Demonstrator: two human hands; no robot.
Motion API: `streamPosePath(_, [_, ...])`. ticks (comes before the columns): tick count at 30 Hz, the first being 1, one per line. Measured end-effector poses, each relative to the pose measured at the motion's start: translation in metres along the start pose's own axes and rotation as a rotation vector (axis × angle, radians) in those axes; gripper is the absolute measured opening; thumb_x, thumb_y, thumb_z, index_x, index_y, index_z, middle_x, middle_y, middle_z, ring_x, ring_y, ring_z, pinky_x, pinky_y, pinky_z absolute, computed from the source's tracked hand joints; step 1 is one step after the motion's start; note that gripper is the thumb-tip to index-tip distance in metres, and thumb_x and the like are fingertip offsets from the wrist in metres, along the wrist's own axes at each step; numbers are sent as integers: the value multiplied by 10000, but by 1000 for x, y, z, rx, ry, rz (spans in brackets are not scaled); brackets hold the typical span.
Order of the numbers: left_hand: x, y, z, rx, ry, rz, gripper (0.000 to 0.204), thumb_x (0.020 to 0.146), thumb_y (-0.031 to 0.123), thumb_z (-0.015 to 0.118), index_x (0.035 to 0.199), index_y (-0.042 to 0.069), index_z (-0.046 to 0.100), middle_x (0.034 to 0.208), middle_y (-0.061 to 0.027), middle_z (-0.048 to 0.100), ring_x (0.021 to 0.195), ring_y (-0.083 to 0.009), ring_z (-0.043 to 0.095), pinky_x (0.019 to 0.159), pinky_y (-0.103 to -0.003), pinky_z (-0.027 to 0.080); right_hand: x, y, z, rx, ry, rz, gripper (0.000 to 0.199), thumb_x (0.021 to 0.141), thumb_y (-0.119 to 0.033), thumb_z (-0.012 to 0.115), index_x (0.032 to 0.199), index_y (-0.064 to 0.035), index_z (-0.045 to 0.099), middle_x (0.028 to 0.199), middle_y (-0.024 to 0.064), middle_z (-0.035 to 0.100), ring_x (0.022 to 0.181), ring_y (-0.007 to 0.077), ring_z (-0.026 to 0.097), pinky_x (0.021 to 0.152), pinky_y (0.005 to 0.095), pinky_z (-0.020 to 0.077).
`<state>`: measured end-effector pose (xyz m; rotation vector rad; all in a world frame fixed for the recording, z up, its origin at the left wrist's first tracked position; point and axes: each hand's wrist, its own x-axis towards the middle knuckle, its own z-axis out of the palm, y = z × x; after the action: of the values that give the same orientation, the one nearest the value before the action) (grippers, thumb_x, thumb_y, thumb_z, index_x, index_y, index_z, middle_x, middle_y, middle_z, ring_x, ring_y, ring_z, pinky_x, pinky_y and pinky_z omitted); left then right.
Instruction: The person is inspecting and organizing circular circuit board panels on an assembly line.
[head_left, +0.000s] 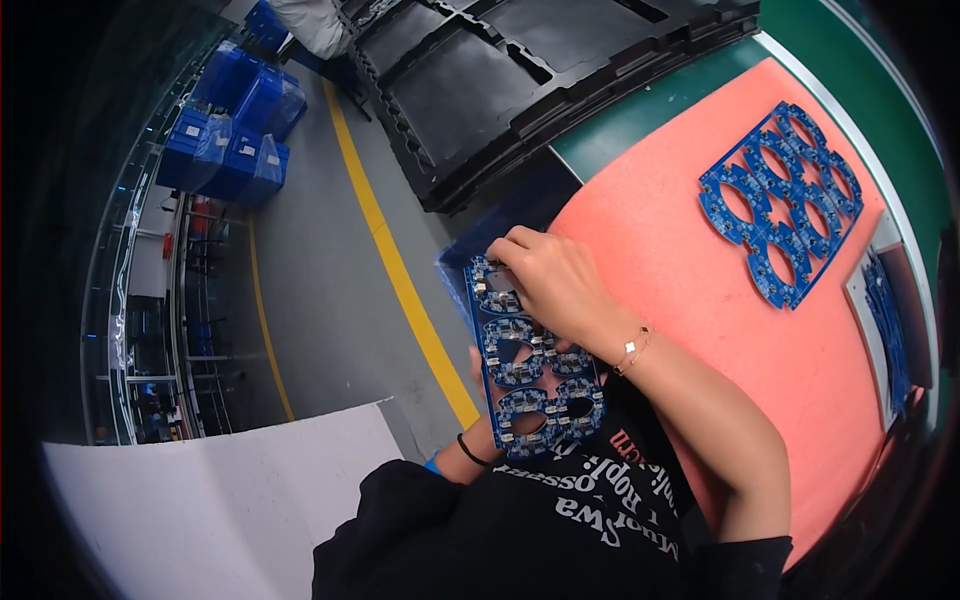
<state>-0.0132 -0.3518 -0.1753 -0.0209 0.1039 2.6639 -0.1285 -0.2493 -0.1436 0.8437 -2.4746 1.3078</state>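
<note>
A blue circuit board panel, with rows of ring-shaped boards and large round holes, is held tilted in front of my body. My left hand grips it from beneath; its skin shows at the panel's left edge and through some holes, while most of its fingers are hidden. Curled over the far end of the same panel, my right hand has its fingers closed at the edge. Its fingertips are partly hidden. A second blue circuit board panel lies on the pink mat to the right, away from both hands.
Black plastic trays are stacked at the far side. At the right edge stands a white holder with several blue boards. Blue crates stand on the floor at far left, beyond a yellow floor line. A white surface lies at lower left.
</note>
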Motion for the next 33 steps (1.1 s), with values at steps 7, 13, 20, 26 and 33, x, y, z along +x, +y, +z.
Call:
streamPosePath(7, [9, -9, 17, -249, -198, -27, 943, 715, 765, 304, 1378, 105, 184, 1369, -152, 274, 1241, -369, 295, 991, -563, 267, 1, 0, -2, -26, -10, 8, 188, 638, 38, 563, 803, -50, 546, 759, 81, 533, 680, 298, 566, 540, 382, 449])
streamPosePath(13, [3, -6, 9, -202, -96, -14, 921, 727, 755, 300, 1371, 104, 204, 1366, -148, 281, 1235, -368, 310, 990, -578, 262, 1, 2, -6, -14, -68, 24, 174, 649, 49, 565, 794, -45, 539, 801, 94, 551, 685, 303, 567, 546, 380, 450])
streamPosePath(20, [6, -8, 20, -343, -2, 4, 891, 731, 762, 274, 1357, 127, 263, 1371, -155, 285, 1225, -368, 326, 985, -576, 261, 3, 1, -4, 288, 143, 32, 122, 707, -15, 615, 821, -40, 581, 828, 84, 562, 683, 262, 573, 589, 326, 465])
streamPosePath(26, [4, -3, 2, -221, -89, -45, 842, 739, 757, 274, 1259, 104, 387, 1327, -140, 347, 1206, -356, 349, 990, -544, 270, 0, -1, 0, 259, -59, -73, 98, 711, -39, 641, 795, -22, 593, 783, 89, 564, 694, 256, 581, 603, 324, 472])
streamPosePath(33, [7, -1, -12, 8, -203, -31, 892, 727, 770, 261, 1307, 96, 335, 1290, -126, 378, 1205, -347, 348, 997, -528, 269, 0, 2, 1, 345, 14, -44, 83, 705, -37, 637, 762, -1, 589, 711, 106, 578, 672, 281, 584, 605, 343, 471])
